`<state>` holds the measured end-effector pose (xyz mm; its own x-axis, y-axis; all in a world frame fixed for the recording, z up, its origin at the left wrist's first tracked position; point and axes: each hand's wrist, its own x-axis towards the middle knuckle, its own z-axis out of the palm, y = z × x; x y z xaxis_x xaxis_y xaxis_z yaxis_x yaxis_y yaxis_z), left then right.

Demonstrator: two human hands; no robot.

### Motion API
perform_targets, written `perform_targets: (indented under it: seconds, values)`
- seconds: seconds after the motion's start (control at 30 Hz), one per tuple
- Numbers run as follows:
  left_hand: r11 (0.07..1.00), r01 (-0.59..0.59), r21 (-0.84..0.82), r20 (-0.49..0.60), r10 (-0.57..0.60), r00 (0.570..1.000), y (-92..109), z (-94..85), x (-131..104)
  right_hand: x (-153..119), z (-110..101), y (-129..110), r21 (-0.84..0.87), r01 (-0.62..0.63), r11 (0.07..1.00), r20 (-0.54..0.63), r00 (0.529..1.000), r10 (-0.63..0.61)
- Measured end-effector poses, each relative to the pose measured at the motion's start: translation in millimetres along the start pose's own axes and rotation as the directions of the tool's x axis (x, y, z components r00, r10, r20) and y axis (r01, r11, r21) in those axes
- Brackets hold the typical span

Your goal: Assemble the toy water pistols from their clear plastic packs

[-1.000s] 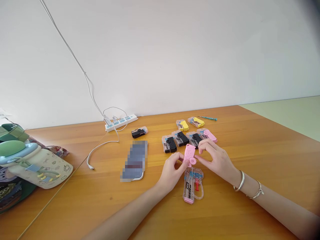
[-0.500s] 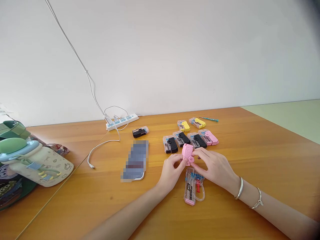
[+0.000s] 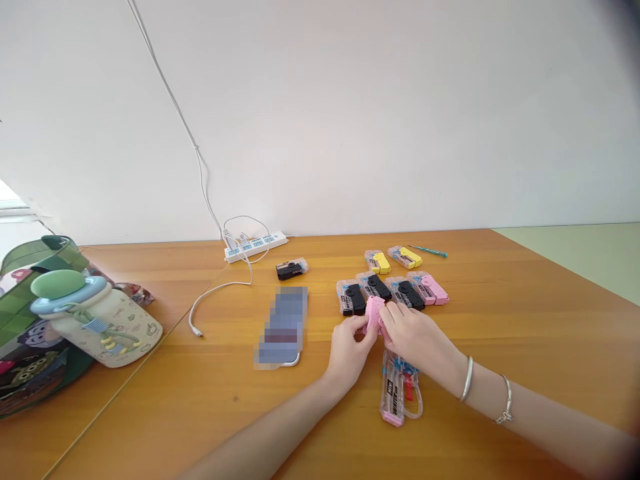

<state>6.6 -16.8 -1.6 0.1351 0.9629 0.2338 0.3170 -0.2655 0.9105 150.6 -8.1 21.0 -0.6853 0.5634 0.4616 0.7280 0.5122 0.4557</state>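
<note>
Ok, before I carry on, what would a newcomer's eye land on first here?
Probably the pink part near the middle, pinched in the left grip, with the right grip at its right edge. Next, perhaps, the black, yellow and pink toys grouped beyond it and the clear water gun lying nearer the camera. The big tilted bottle stands out at far left.

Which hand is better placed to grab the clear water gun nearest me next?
Likely your right hand: it overlaps the clear water gun in this view; your left hand sits off to its left. Both hold the pink piece.
</note>
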Motion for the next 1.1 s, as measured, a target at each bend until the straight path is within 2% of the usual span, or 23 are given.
perform_targets:
  seconds: [0.13, 0.27, 0.4, 0.63, 0.73, 0.83, 0.97, 1.1]
  values:
    - [0.998, 0.04, -0.04, -0.013, -0.04, 0.999, 1, -1.4, 1, 6, -2, -2, 0.016, -0.005, 1.0, 0.072, 0.997, 0.004]
    - [0.996, 0.063, -0.066, -0.009, -0.064, 0.998, 3, -2.9, 1, 7, 1, -10, 0.033, -0.099, 0.995, 0.119, 0.988, 0.094]
    - [0.996, 0.067, -0.066, -0.012, -0.068, 0.998, 2, -4.2, 1, 9, 4, -17, -0.028, -0.165, 0.986, 0.197, 0.966, 0.167]
    - [0.991, 0.083, -0.109, -0.006, -0.084, 0.996, -2, -3.8, 3, 22, -3, -8, 0.025, -0.143, 0.989, 0.233, 0.963, 0.133]
    - [0.981, 0.102, -0.163, -0.007, -0.104, 0.995, 0, -4.9, 3, 26, -11, 3, 0.104, -0.132, 0.986, 0.24, 0.965, 0.104]
    - [0.979, 0.104, -0.176, -0.019, -0.108, 0.994, 3, -6.0, 3, 20, -12, 16, 0.268, -0.182, 0.946, 0.191, 0.973, 0.133]
    - [0.986, 0.079, -0.148, -0.017, -0.082, 0.996, 5, -4.8, 2, -3, 1, 24, 0.391, -0.315, 0.864, 0.174, 0.948, 0.267]
    - [0.992, 0.054, -0.116, -0.001, -0.055, 0.999, 4, -2.8, 2, -20, 18, 23, 0.475, -0.308, 0.824, 0.169, 0.951, 0.258]
